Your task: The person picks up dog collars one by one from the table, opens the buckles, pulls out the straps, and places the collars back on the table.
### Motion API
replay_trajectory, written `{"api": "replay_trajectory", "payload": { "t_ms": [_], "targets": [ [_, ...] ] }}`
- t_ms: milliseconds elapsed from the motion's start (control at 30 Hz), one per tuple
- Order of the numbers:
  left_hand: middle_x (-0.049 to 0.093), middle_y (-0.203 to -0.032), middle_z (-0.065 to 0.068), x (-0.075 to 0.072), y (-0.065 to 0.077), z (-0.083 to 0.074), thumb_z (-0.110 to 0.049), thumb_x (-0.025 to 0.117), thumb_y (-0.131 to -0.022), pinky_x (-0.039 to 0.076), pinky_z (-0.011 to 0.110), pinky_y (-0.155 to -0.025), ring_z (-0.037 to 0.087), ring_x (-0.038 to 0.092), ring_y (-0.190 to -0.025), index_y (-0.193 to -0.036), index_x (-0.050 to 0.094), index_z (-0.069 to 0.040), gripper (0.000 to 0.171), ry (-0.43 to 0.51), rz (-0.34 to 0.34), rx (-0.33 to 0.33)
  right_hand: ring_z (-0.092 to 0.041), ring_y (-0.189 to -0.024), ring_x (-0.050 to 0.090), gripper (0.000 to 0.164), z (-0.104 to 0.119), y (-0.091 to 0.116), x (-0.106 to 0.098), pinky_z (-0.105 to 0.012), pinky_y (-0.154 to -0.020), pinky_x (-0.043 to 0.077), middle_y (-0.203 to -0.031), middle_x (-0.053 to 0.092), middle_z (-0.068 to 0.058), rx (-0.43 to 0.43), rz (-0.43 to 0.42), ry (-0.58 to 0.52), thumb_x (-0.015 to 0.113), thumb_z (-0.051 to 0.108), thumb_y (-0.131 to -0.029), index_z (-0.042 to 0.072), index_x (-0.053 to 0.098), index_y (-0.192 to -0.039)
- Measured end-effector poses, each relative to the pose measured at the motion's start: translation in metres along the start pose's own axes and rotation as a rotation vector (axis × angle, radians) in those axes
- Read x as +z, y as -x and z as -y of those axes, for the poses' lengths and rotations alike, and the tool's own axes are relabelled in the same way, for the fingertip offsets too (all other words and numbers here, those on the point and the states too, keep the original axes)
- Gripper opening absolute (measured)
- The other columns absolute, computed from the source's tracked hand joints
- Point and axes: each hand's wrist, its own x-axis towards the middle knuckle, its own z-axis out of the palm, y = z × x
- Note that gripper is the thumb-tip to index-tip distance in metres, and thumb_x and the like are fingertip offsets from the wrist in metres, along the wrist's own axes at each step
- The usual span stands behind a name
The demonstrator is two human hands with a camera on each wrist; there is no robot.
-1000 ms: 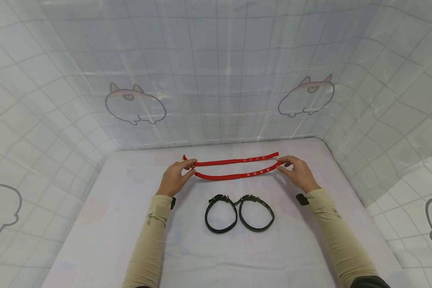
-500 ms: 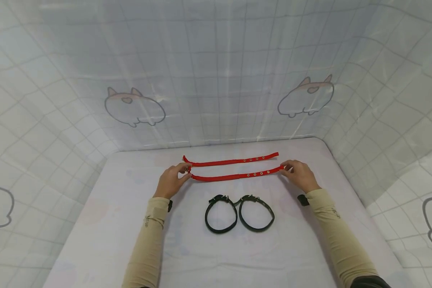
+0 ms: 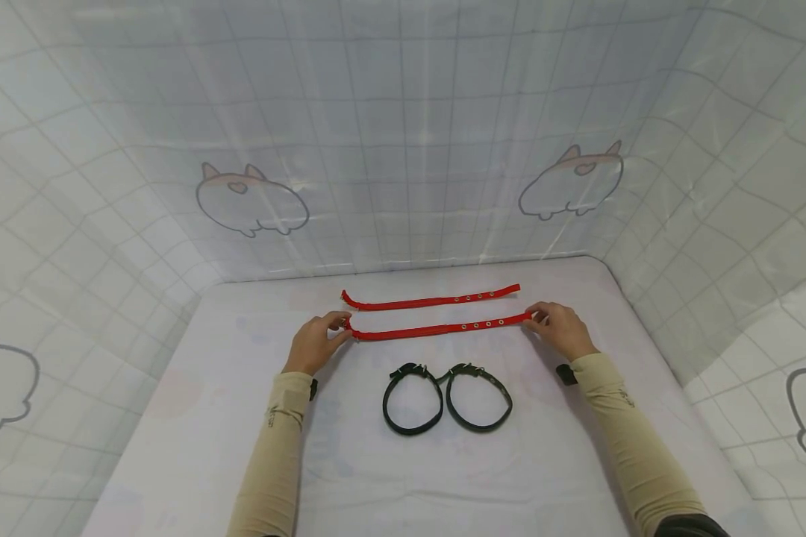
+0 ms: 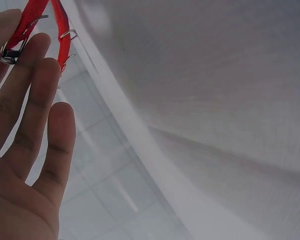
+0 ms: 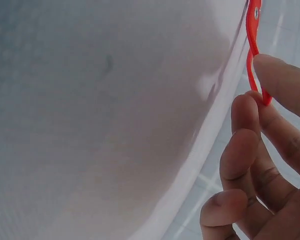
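Note:
Two red buckle collars lie stretched out side by side on the white-covered table. My left hand (image 3: 312, 344) pinches the buckle end of the nearer red collar (image 3: 410, 333). In the left wrist view its metal buckle (image 4: 10, 56) shows by my fingertips, the other fingers extended. My right hand (image 3: 560, 330) pinches the holed tip of the same collar between thumb and finger; the right wrist view shows this tip (image 5: 266, 95). Just beyond, the farther red collar (image 3: 416, 303) lies untouched, roughly parallel, its left end bent away from me.
Closer to me, two dark collars, the left one (image 3: 410, 430) and the right one (image 3: 481, 428), lie buckled into loops, touching at their buckle ends. Grid-patterned curtains (image 3: 403, 186) enclose the table (image 3: 195, 447) at the back and both sides.
The nearer red collar has been drawn toward me and straightened, now apart from the farther one. My left hand has moved left and nearer; my right hand has shifted slightly right and nearer.

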Motion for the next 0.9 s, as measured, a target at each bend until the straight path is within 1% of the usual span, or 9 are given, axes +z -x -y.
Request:
{"api": "replay_trajectory", "payload": {
  "t_ms": [267,400,500,600,767,833,900],
  "targets": [
    [0.067,-0.105,-0.001,-0.001,0.003,0.002,-0.026,0.074,-0.081,0.050,0.041,-0.076,0.019,0.061,-0.093,-0.119,0.063,-0.020,0.041,0.004,-0.004,0.003,-0.021,-0.077,0.057,0.037,0.002,0.004,-0.005,-0.032,-0.058,0.043,-0.090,0.065,-0.006,0.018,-0.018,-0.025,0.069,0.034,-0.084,0.011,0.065,-0.113],
    [0.067,-0.106,-0.002,-0.004,0.006,0.002,-0.027,0.074,-0.081,0.048,0.041,-0.077,0.019,0.060,-0.093,-0.118,0.064,-0.019,0.040,0.009,-0.021,0.015,-0.020,-0.076,0.057,0.040,0.002,0.007,-0.010,-0.032,-0.059,0.042,-0.089,0.065,-0.005,0.000,-0.056,-0.029,0.069,0.034,-0.084,0.010,0.063,-0.116],
    [0.067,-0.105,-0.002,-0.007,0.007,0.000,-0.027,0.074,-0.081,0.048,0.040,-0.077,0.019,0.059,-0.093,-0.118,0.064,-0.019,0.039,0.009,-0.033,0.019,-0.020,-0.075,0.057,0.039,0.001,0.008,-0.013,-0.032,-0.059,0.042,-0.089,0.065,-0.005,-0.021,-0.082,-0.030,0.069,0.032,-0.085,0.010,0.063,-0.116],
    [0.067,-0.104,-0.003,-0.010,0.008,-0.003,-0.026,0.075,-0.080,0.048,0.040,-0.076,0.020,0.059,-0.093,-0.117,0.065,-0.019,0.039,-0.001,-0.060,0.029,-0.021,-0.076,0.057,0.038,0.001,0.010,-0.015,-0.033,-0.060,0.043,-0.091,0.066,-0.005,-0.038,-0.101,-0.043,0.069,0.030,-0.085,0.010,0.063,-0.116],
    [0.065,-0.105,-0.006,-0.015,0.008,-0.015,-0.029,0.072,-0.082,0.048,0.036,-0.073,0.016,0.056,-0.092,-0.115,0.066,-0.023,0.034,-0.019,-0.133,0.068,-0.021,-0.078,0.059,0.035,0.003,0.013,-0.017,-0.035,-0.062,0.044,-0.093,0.066,-0.006,-0.065,-0.136,-0.075,0.069,0.028,-0.085,0.011,0.064,-0.115],
    [0.064,-0.103,-0.009,-0.015,0.009,-0.021,-0.032,0.070,-0.084,0.047,0.034,-0.072,0.014,0.055,-0.091,-0.115,0.066,-0.024,0.032,-0.010,-0.144,0.088,-0.022,-0.079,0.060,0.034,0.004,0.013,-0.017,-0.036,-0.063,0.045,-0.093,0.066,-0.006,-0.087,-0.150,-0.084,0.068,0.027,-0.086,0.010,0.064,-0.115],
    [0.062,-0.100,-0.012,-0.014,0.011,-0.028,-0.033,0.068,-0.086,0.047,0.032,-0.071,0.010,0.054,-0.089,-0.114,0.066,-0.024,0.030,0.006,-0.141,0.111,-0.022,-0.078,0.060,0.034,0.005,0.014,-0.017,-0.037,-0.064,0.046,-0.092,0.065,-0.007,-0.103,-0.162,-0.100,0.068,0.026,-0.086,0.010,0.064,-0.115]
  ]
}}
